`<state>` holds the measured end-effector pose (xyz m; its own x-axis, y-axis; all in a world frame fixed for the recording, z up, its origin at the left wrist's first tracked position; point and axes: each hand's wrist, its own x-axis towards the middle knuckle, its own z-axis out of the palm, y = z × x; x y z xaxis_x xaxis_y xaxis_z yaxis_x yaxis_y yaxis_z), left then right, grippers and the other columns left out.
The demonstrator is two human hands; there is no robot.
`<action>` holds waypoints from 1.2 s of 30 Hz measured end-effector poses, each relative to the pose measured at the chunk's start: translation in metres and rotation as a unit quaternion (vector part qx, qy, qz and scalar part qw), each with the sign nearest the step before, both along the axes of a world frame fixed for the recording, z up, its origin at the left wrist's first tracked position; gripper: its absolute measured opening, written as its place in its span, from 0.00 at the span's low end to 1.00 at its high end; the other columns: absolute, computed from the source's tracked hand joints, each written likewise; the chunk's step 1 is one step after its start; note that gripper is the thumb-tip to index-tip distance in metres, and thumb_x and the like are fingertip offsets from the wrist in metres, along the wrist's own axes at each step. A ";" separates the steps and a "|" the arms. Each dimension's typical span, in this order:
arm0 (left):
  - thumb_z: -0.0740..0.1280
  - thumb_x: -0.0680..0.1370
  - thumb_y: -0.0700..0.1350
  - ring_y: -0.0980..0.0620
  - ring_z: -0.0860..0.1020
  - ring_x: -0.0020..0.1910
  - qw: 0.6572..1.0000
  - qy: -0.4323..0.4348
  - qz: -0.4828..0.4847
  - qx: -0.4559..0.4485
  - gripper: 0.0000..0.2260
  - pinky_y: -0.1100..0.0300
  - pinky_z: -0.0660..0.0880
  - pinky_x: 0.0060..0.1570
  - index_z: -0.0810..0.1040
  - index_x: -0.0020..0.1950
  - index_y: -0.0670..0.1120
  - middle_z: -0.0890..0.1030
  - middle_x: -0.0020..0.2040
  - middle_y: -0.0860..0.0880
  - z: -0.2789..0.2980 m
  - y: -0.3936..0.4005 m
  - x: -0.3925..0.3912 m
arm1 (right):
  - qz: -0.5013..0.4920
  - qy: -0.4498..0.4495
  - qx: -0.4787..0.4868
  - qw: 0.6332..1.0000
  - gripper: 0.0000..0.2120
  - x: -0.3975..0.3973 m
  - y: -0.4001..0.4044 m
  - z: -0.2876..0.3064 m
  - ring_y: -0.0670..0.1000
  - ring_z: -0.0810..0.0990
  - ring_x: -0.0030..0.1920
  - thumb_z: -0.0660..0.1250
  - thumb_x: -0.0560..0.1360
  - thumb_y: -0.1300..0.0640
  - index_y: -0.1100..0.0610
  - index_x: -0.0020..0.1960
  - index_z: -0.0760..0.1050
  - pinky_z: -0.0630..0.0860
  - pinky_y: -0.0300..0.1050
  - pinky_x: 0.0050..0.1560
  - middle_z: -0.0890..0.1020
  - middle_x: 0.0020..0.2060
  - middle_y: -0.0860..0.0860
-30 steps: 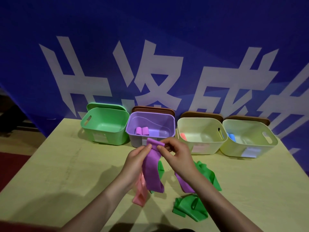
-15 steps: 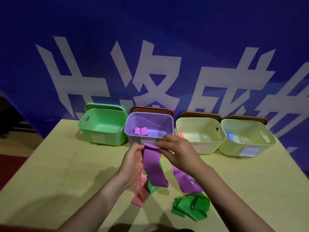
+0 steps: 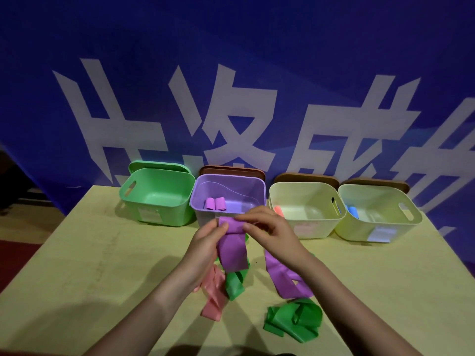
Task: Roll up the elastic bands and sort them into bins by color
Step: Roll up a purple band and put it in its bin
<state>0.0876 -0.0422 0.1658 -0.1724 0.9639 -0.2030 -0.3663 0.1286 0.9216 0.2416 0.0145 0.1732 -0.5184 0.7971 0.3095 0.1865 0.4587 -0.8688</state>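
Both hands hold a purple elastic band [image 3: 233, 249] above the table, in front of the purple bin [image 3: 254, 185]. My left hand [image 3: 205, 249] pinches its rolled top edge from the left. My right hand [image 3: 267, 227] pinches the same roll from the right, and the rest of the band hangs down. Two purple rolls [image 3: 215, 203] lie in the purple bin. On the table lie another purple band [image 3: 282, 277], a pink band [image 3: 214, 295] and two green bands [image 3: 234, 283] [image 3: 294, 321].
A row of bins stands at the table's far edge: a green bin [image 3: 156, 194] at left, a cream bin [image 3: 305, 209] with a pink roll [image 3: 279, 210], and a second cream bin [image 3: 377, 213] with a blue roll [image 3: 352, 210]. A blue banner hangs behind.
The roll at the top of the purple band has grown thicker as both hands turn it. The hanging part has become shorter. The bands on the table have not moved.
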 end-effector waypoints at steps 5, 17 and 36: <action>0.60 0.80 0.35 0.52 0.80 0.44 0.992 0.123 0.010 0.024 0.09 0.61 0.75 0.46 0.78 0.52 0.45 0.84 0.46 0.48 -0.001 0.002 -0.003 | -0.040 0.058 -0.159 0.985 0.09 -0.010 -0.009 -0.006 0.43 0.77 0.35 0.69 0.75 0.65 0.52 0.49 0.80 0.74 0.36 0.41 0.79 0.34 0.45; 0.60 0.72 0.58 0.42 0.79 0.45 0.940 0.324 0.047 0.095 0.17 0.43 0.74 0.48 0.75 0.47 0.44 0.81 0.43 0.45 -0.014 -0.001 -0.003 | -0.123 0.012 -0.096 0.988 0.07 -0.023 -0.014 -0.017 0.52 0.71 0.30 0.68 0.70 0.58 0.56 0.38 0.70 0.72 0.51 0.32 0.71 0.29 0.49; 0.59 0.78 0.40 0.50 0.77 0.39 0.999 -0.003 0.012 -0.039 0.14 0.61 0.72 0.37 0.85 0.43 0.44 0.83 0.42 0.44 0.000 -0.002 0.004 | -0.109 -0.065 0.134 0.983 0.09 -0.011 -0.005 -0.020 0.42 0.74 0.39 0.69 0.72 0.60 0.55 0.52 0.82 0.69 0.31 0.41 0.77 0.39 0.46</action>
<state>0.0919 -0.0441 0.1658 -0.1934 0.9410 -0.2776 -0.3757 0.1903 0.9070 0.2306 0.0093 0.1527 -0.3925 0.7932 0.4657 0.4075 0.6039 -0.6850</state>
